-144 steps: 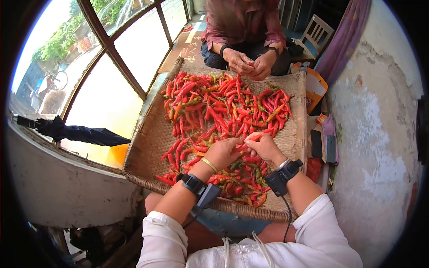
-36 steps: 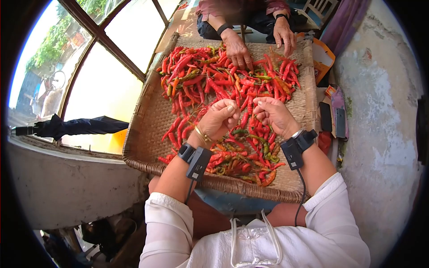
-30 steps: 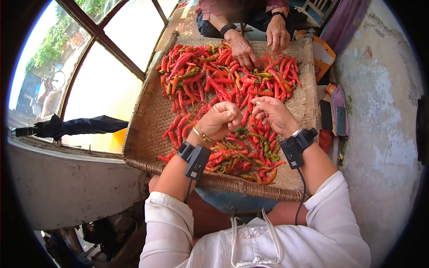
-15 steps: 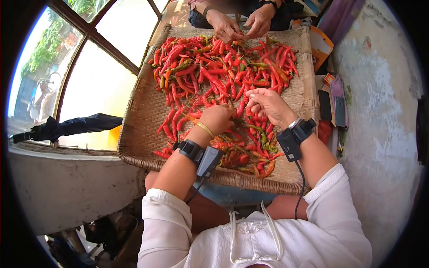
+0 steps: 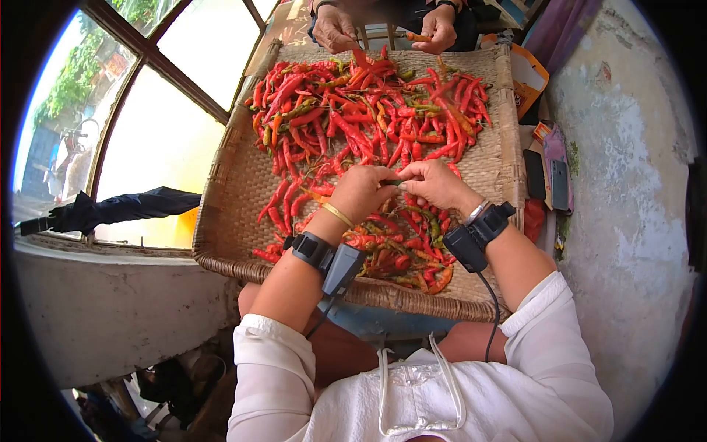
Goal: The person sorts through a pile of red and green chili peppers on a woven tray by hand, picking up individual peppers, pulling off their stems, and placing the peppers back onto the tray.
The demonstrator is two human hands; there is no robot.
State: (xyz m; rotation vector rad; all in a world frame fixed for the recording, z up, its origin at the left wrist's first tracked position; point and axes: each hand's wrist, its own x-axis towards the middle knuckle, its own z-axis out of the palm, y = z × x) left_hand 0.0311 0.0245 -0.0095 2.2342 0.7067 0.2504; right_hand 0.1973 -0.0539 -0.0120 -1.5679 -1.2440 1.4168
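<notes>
My left hand [image 5: 359,193] and my right hand [image 5: 440,186] meet over the woven tray, fingertips close together. Between them shows a small dark green chili pepper [image 5: 394,182], largely hidden by the fingers. Both hands are closed in a pinch at it. Behind my hands lies a large heap of red chili peppers [image 5: 353,125], with some green and orange ones mixed in. A smaller pile of red and green chilies [image 5: 398,247] lies beneath and in front of my hands.
Across the tray [image 5: 236,191], another person's hands [image 5: 335,29] hold an orange chili [image 5: 418,37]. A folded dark umbrella [image 5: 140,209] lies by the window at left. Phones [image 5: 560,184] and bags sit at right, near the wall [image 5: 626,184].
My right hand has come down and left to meet my left hand at the green chili. The other person's hands have moved apart, one now with an orange chili.
</notes>
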